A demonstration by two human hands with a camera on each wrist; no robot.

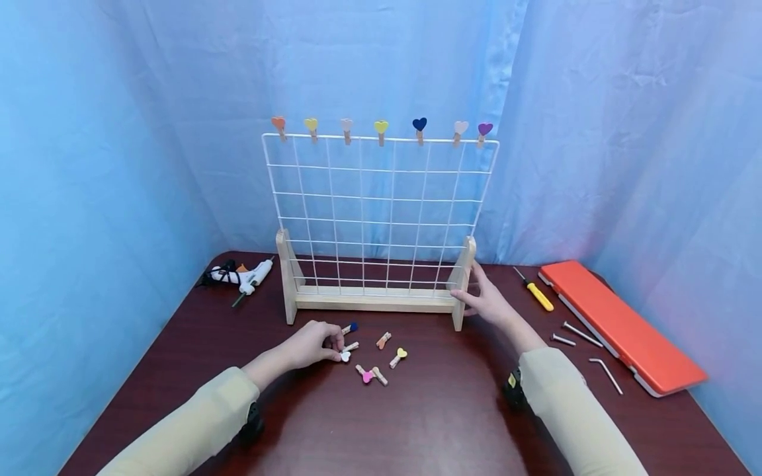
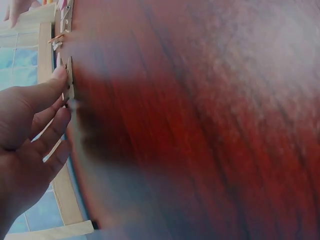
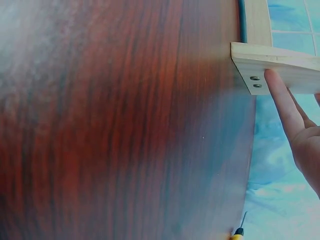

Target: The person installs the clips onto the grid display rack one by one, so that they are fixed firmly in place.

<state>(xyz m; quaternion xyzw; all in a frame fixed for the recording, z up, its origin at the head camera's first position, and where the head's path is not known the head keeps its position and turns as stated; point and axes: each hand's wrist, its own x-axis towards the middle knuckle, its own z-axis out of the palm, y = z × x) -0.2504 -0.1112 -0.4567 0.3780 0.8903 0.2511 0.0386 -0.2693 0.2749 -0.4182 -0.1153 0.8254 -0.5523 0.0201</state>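
My left hand (image 1: 309,344) pinches a small wooden clothespin with a white heart (image 1: 345,357) between thumb and fingertips, low over the dark red table. Around it lie several loose clothespins: a blue-heart clothespin (image 1: 350,328), an orange one (image 1: 383,340), a yellow-heart one (image 1: 398,357) and a pink-heart one (image 1: 366,375). My right hand (image 1: 491,303) touches the right upright (image 1: 467,277) of a wooden stand, and in the right wrist view a straight finger (image 3: 282,100) rests against its outer face. The stand carries a white wire grid (image 1: 376,196) with several heart clothespins along its top.
At the back left lies a white glue gun (image 1: 253,276). On the right are a yellow-handled screwdriver (image 1: 539,296), bolts (image 1: 582,334), a hex key (image 1: 607,377) and a long red case (image 1: 622,324). Blue curtains (image 1: 119,132) surround the table (image 1: 417,423).
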